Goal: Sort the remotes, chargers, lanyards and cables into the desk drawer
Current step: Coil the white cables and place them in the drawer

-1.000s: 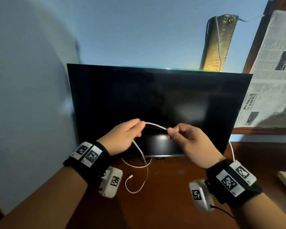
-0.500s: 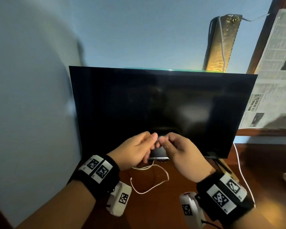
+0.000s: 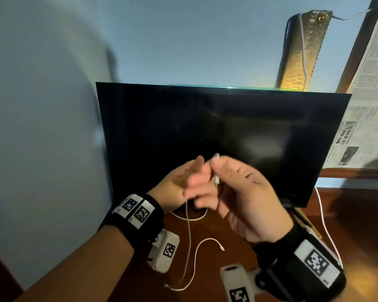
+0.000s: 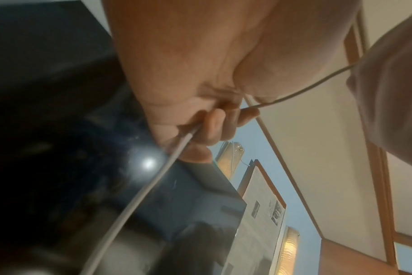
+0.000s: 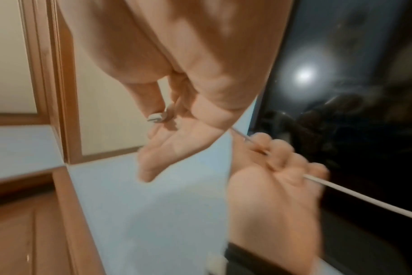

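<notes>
Coiling white cable: left hand grips one stretch, right hand pinches its plug end, slack trailing onto bench. Next, likely: finish loops, find drawer.

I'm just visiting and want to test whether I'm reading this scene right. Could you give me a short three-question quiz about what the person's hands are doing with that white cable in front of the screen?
1. True or false: both the left hand and the right hand hold the white cable.
2. Where does the cable's loose end sit? A) above the dark screen; B) below the hands, over the wooden desk; C) inside a drawer.
3. Fill in: a second white cable runs down at the screen's ______ edge.

Key: 1 true; 2 B; 3 right.
</notes>
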Demonstrator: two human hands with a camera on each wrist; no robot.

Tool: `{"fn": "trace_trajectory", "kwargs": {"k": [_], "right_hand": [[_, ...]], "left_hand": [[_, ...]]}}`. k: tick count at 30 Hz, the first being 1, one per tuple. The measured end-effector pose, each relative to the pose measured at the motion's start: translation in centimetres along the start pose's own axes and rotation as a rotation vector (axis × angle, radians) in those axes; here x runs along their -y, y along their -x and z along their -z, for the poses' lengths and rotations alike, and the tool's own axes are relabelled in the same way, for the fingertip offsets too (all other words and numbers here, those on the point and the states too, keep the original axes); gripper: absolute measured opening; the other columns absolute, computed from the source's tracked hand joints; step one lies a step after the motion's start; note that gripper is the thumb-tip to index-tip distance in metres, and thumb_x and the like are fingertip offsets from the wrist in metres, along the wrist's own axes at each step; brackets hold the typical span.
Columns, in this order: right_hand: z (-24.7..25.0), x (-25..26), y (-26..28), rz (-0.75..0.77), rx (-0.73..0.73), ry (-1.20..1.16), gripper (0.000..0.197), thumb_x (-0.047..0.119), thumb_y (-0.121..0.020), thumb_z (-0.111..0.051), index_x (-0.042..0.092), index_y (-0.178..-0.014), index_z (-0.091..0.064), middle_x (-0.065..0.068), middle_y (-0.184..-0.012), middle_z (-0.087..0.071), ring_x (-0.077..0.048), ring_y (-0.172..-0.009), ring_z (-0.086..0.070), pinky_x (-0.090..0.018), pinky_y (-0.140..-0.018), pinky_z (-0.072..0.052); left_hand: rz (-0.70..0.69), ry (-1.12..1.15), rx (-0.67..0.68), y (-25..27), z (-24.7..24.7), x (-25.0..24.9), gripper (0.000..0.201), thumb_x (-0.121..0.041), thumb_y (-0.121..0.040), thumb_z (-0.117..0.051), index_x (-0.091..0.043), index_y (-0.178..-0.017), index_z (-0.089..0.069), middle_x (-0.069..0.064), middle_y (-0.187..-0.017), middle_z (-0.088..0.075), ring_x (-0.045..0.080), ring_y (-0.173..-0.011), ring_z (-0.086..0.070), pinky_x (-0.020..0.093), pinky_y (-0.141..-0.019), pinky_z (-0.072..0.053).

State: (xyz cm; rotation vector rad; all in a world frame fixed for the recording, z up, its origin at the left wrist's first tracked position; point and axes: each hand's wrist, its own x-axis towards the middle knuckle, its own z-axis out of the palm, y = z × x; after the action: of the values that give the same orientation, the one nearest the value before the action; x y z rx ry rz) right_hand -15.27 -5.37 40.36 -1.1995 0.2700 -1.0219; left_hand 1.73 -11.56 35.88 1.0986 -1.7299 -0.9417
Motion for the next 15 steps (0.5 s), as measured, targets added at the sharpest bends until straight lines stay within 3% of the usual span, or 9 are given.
{"fn": "trace_trajectory", "kwargs": {"k": [1, 3, 5, 6, 8, 11, 13, 15], "right_hand": [[0.0, 0.6, -0.3, 0.063, -0.043, -0.030, 0.027, 0.020, -0.100, -0.054, -0.002, -0.103, -0.070, -0.029, -0.103, -0.073, -0.037, -0.090, -0.076, -0.038, -0.076, -0.064], [0.8, 1.7, -1.1, 0.198, -0.138, 0.022, 0.031, 0.017, -0.098, -0.053, -0.004, -0.113, -0.070, -0.026, -0.115, -0.073, -0.038, -0.111, -0.071, -0.044, -0.096, -0.059], [2.5, 2.4, -1.7, 0.321, -0.219, 0.240, 0.027, 0.014, -0.102, -0.053, -0.001, -0.117, -0.070, -0.018, -0.120, -0.074, -0.031, -0.120, -0.068, -0.046, -0.106, -0.052], [3.7, 2.6, -1.9, 0.370, -0.269, 0.407, 0.026, 0.015, -0.105, -0.053, 0.002, -0.116, -0.072, -0.012, -0.121, -0.075, -0.026, -0.122, -0.067, -0.044, -0.108, -0.050], [6.0, 2.6, -2.0, 0.420, -0.377, 0.743, 0.027, 0.020, -0.107, -0.054, 0.003, -0.113, -0.074, 0.002, -0.118, -0.076, -0.010, -0.120, -0.067, -0.035, -0.106, -0.048], [8.4, 1.5, -1.9, 0.350, -0.446, 1.014, 0.029, 0.023, -0.105, -0.056, 0.001, -0.103, -0.074, 0.019, -0.102, -0.075, 0.007, -0.102, -0.066, -0.016, -0.091, -0.045], [9.5, -0.2, -1.6, 0.212, -0.410, 1.121, 0.025, 0.027, -0.105, -0.056, 0.013, -0.099, -0.076, 0.022, -0.085, -0.072, 0.005, -0.085, -0.067, -0.020, -0.079, -0.047], [9.5, -1.9, -1.1, 0.075, -0.329, 1.139, 0.025, 0.028, -0.105, -0.056, 0.023, -0.089, -0.074, 0.013, -0.073, -0.069, -0.006, -0.068, -0.063, -0.032, -0.068, -0.049]], "left_hand": [[0.004, -0.012, -0.040, 0.1, -0.6, 1.1, 0.031, -0.016, -0.110, -0.044, -0.025, -0.083, -0.057, -0.015, -0.069, -0.057, -0.002, -0.063, -0.054, 0.023, -0.069, -0.047], [0.067, 0.032, -0.114, 0.5, -2.0, 3.2, 0.042, -0.036, -0.109, -0.043, -0.024, -0.069, -0.051, -0.012, -0.056, -0.046, 0.003, -0.051, -0.043, 0.031, -0.062, -0.043], [0.156, 0.003, -0.041, 1.6, -3.1, 4.8, 0.052, -0.059, -0.101, -0.040, -0.028, -0.061, -0.049, -0.012, -0.054, -0.042, 0.008, -0.049, -0.041, 0.036, -0.061, -0.044], [0.181, -0.052, 0.030, 2.6, -3.5, 5.0, 0.054, -0.062, -0.100, -0.038, -0.028, -0.060, -0.048, -0.011, -0.055, -0.042, 0.010, -0.051, -0.043, 0.036, -0.063, -0.045], [0.189, -0.163, 0.143, 4.5, -3.8, 4.5, 0.055, -0.059, -0.105, -0.034, -0.026, -0.064, -0.049, -0.007, -0.059, -0.044, 0.015, -0.058, -0.046, 0.035, -0.066, -0.046], [0.086, -0.322, 0.227, 6.2, -3.3, 1.7, 0.054, -0.049, -0.109, -0.037, -0.021, -0.065, -0.054, -0.006, -0.057, -0.045, 0.010, -0.056, -0.046, 0.027, -0.063, -0.041], [-0.021, -0.400, 0.171, 6.2, -2.6, -0.9, 0.054, -0.044, -0.109, -0.042, -0.015, -0.066, -0.059, -0.007, -0.053, -0.047, 0.006, -0.051, -0.047, 0.022, -0.057, -0.038], [-0.131, -0.431, 0.044, 5.8, -1.7, -3.7, 0.054, -0.041, -0.107, -0.047, -0.017, -0.061, -0.060, -0.009, -0.048, -0.050, 0.003, -0.048, -0.049, 0.021, -0.055, -0.036]]}}
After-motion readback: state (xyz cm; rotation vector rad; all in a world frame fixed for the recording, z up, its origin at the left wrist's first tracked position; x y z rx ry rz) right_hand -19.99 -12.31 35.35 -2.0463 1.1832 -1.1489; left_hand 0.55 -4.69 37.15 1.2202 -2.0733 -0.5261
